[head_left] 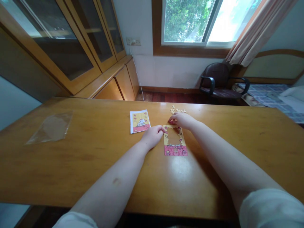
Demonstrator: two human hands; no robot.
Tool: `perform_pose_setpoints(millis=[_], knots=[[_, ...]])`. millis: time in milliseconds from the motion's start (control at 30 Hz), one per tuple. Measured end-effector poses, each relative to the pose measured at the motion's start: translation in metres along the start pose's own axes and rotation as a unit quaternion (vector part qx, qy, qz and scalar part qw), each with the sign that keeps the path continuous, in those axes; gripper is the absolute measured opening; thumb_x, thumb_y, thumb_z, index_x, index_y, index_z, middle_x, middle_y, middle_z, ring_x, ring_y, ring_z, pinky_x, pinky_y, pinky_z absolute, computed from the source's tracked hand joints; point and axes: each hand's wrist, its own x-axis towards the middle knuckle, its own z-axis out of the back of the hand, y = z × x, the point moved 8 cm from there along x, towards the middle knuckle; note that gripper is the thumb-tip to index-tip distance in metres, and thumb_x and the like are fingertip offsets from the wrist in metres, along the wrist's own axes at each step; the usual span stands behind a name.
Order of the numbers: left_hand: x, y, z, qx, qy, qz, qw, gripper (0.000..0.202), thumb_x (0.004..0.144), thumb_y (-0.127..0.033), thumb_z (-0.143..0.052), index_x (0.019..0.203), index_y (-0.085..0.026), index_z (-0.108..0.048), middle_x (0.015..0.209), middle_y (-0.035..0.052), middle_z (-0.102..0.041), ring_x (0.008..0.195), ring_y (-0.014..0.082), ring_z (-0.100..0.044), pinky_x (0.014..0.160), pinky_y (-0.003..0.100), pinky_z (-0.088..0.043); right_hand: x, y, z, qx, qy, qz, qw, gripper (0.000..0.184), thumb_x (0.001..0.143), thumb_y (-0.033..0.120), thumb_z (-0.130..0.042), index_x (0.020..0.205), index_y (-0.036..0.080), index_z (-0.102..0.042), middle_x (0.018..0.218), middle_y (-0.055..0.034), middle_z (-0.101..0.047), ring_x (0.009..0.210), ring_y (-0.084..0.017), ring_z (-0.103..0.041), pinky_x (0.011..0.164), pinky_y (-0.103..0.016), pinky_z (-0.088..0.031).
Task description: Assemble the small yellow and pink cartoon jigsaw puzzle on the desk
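One jigsaw puzzle (pixel 175 145) lies flat on the bench (pixel 95 158), near the middle, in front of you. Its frame of pieces is joined all around, the lower band is filled in pink, and the middle is open so the wood shows through. Just behind it, toward the window, there is a small group of loose pieces (pixel 177 110); they are too small to count exactly.

Your left hand (pixel 153 135) rests on the bench with the fingers loosely curled, and its fingertips touch the upper left corner of the puzzle. Your right hand (pixel 181 119) is at the upper edge of the puzzle, fingers bent and close together; I cannot tell if it holds a piece between them.

To the left of the puzzle, just beside your left hand, lies one reference picture (pixel 140 121). Well apart, on the far left of the bench, lies one clear plastic bag (pixel 51 127). Behind the bench stands one dark chair (pixel 219 83).
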Motion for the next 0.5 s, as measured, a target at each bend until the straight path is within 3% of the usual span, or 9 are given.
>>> perform_pose_setpoints(millis=[200,333,500], knots=[[-0.001,-0.001,0.000,0.010,0.003,-0.002,1.000,0.027,0.080,-0.024,-0.042,0.087,-0.023,-0.068,0.090,0.0004,-0.071,0.084,0.0197,-0.061,0.070,0.029,-0.044,0.005,-0.007,-0.003,-0.002,0.025,-0.042,0.999,0.025,0.083,0.026,-0.054,0.105,0.022,-0.066,0.094,-0.0056,-0.066,0.080,-0.017,-0.059,0.070,-0.026,-0.041],[-0.002,-0.002,0.001,0.012,0.006,0.000,1.000,0.027,0.080,-0.024,-0.042,0.088,-0.023,-0.068,0.090,0.0005,-0.071,0.084,0.0198,-0.061,0.071,0.029,-0.044,0.004,-0.015,0.001,-0.019,0.012,-0.069,0.997,0.020,0.077,0.029,-0.062,0.093,0.017,-0.066,0.095,-0.0085,-0.066,0.083,-0.019,-0.059,0.068,-0.026,-0.041],[-0.002,-0.002,0.001,0.010,0.004,0.005,1.000,0.027,0.080,-0.024,-0.043,0.088,-0.022,-0.068,0.089,0.0011,-0.071,0.084,0.0198,-0.061,0.071,0.029,-0.045,-0.012,-0.014,0.010,0.026,-0.008,-0.088,0.996,0.014,0.077,0.025,-0.063,0.088,0.018,-0.066,0.087,-0.0038,-0.068,0.078,-0.016,-0.060,0.065,-0.024,-0.041]])
